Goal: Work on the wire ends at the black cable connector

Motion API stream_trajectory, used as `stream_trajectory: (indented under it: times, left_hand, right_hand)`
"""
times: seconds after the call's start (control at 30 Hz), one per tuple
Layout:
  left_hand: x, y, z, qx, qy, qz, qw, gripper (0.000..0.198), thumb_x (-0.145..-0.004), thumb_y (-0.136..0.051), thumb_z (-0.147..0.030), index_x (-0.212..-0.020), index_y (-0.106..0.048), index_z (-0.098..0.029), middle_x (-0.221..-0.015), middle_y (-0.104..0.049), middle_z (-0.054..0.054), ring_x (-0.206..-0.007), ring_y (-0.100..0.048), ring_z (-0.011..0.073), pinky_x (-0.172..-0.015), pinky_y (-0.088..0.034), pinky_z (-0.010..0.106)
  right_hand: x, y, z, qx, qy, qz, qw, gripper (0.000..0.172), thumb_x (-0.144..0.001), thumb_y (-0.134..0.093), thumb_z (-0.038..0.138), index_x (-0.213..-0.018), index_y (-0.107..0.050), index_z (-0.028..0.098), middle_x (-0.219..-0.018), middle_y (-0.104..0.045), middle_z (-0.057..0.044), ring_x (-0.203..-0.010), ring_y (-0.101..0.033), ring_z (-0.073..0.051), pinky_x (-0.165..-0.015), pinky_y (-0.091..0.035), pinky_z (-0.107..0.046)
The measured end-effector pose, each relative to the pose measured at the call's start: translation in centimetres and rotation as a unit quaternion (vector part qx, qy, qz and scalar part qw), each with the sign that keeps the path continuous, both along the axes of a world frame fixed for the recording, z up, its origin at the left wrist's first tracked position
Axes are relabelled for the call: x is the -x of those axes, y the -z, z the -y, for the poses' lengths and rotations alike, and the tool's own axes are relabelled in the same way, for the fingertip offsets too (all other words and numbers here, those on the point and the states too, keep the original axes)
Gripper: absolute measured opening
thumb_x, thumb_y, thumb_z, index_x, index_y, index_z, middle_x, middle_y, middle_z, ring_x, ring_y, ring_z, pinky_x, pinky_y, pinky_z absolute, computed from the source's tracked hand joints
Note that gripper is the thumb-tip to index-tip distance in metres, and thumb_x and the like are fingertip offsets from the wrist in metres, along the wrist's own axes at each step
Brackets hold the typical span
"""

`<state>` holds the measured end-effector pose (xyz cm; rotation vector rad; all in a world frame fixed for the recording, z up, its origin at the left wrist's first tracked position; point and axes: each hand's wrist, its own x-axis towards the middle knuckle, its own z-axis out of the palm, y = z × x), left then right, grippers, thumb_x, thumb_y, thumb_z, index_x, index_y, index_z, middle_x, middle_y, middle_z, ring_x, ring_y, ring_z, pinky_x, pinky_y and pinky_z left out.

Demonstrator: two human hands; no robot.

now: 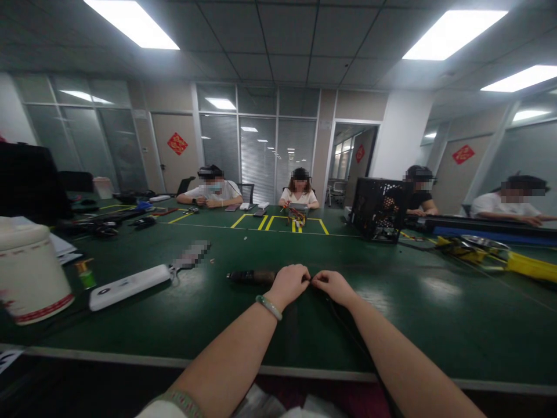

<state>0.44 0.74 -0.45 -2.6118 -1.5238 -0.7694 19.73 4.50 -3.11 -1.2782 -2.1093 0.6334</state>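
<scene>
As left hand and right hand pinch dark cord, black-brown tool lying leftward, beside left hand.

Ceiling lights glare white, throwing pale sheen on the dim tabletop.

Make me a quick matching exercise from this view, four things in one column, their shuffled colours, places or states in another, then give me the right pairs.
Things
1. bangle
2. dark cylindrical object
3. computer case
4. large container

Descriptions
A. black, with a perforated side
B. lying on the table, partly hidden by the left hand
C. off-white, with a red band near its base
D. pale green

Pairs: 1-D, 2-B, 3-A, 4-C
</scene>
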Motion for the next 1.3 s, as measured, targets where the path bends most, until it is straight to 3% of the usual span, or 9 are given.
stream_trajectory:
  times: [0.37,0.6,0.73,1.03,1.3]
  left_hand:
    - [-0.2,-0.4,0.4,-0.005,0.009,-0.023,1.000,0.015,-0.085,-0.053,-0.028,-0.093,-0.063,-0.023,-0.095,-0.062,0.002,-0.091,-0.056,0.0175,-0.084,-0.041,0.031]
    - [-0.2,-0.6,0.6,0.006,-0.003,-0.022,1.000,0.017,-0.086,-0.049,-0.031,-0.094,-0.063,-0.023,-0.095,-0.062,0.003,-0.090,-0.055,0.0176,-0.084,-0.041,0.031]
    - [-0.2,-0.4,0.4,0.005,-0.002,-0.015,1.000,0.016,-0.085,-0.050,-0.031,-0.091,-0.063,-0.024,-0.094,-0.062,0.002,-0.089,-0.055,0.0176,-0.083,-0.041,0.031]
    - [-0.3,-0.1,0.4,-0.006,-0.009,-0.021,1.000,0.014,-0.085,-0.052,-0.029,-0.091,-0.063,-0.023,-0.094,-0.062,0.002,-0.090,-0.055,0.0175,-0.085,-0.040,0.031]
    - [-0.1,-0.1,0.1,-0.012,0.011,-0.015,1.000,0.013,-0.083,-0.054,-0.029,-0.091,-0.063,-0.023,-0.094,-0.062,0.002,-0.089,-0.055,0.0172,-0.083,-0.041,0.030]
  right_hand:
    - [0.2,0.0,0.2,0.031,-0.010,-0.007,0.999,0.025,-0.077,-0.059,0.041,-0.087,-0.070,0.020,-0.081,-0.070,-0.002,-0.076,-0.061,-0.017,-0.067,-0.043,-0.025]
    - [0.0,-1.0,0.8,-0.007,-0.001,0.037,0.999,0.024,-0.076,-0.061,0.044,-0.086,-0.071,0.023,-0.081,-0.070,-0.001,-0.078,-0.061,-0.018,-0.072,-0.042,-0.027]
    - [-0.1,-1.5,1.2,-0.002,0.000,0.041,0.999,0.027,-0.072,-0.066,0.043,-0.088,-0.070,0.022,-0.080,-0.069,-0.002,-0.072,-0.060,-0.017,-0.065,-0.042,-0.026]
    - [0.2,-1.2,1.0,-0.007,0.009,0.033,0.999,0.017,-0.074,-0.063,0.033,-0.080,-0.070,0.019,-0.074,-0.069,-0.002,-0.067,-0.061,-0.016,-0.060,-0.041,-0.024]
    - [0.2,-1.1,1.1,0.005,0.011,0.011,1.000,0.018,-0.075,-0.061,0.033,-0.081,-0.070,0.018,-0.077,-0.070,-0.002,-0.069,-0.061,-0.016,-0.061,-0.042,-0.023]
